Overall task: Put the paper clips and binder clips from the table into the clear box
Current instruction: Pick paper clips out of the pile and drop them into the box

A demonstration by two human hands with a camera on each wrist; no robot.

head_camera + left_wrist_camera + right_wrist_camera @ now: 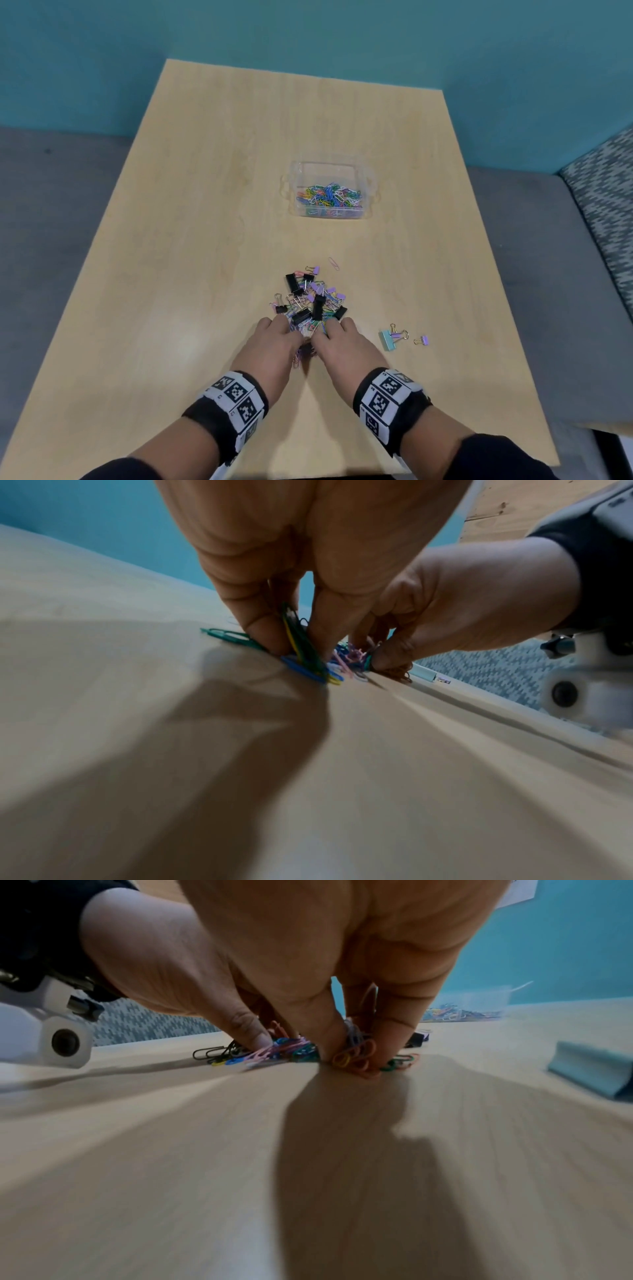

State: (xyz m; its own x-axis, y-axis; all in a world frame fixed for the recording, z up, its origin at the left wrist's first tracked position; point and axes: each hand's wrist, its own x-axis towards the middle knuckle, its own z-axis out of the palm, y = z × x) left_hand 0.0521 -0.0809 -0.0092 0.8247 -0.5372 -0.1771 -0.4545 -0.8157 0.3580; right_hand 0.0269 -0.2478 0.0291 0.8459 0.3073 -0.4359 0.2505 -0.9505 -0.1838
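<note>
Nearest the head camera, two wrists in black bands printed with square coded markers lead to the left hand [274,337] and the right hand [339,337], set side by side on the pale wood-grain table [171,240]. Both have their fingers curled down into the near edge of a mixed pile of coloured wire paper clips and black and lilac binder clips [310,301]; the left fingertips [270,634] pinch green, yellow and blue clips, the right fingertips [337,1045] gather orange and pink ones. The rest of the pile spreads just beyond the knuckles, and the clear plastic box [330,171], already holding a layer of coloured clips, stands well beyond it, straight ahead and slightly to the right, so the right hand is a little nearer. A pale-blue binder clip [387,340] and small lilac ones lie just right of the right hand. How many clips each hand truly holds is hidden under the palms, and both wrist views are blurred.
</note>
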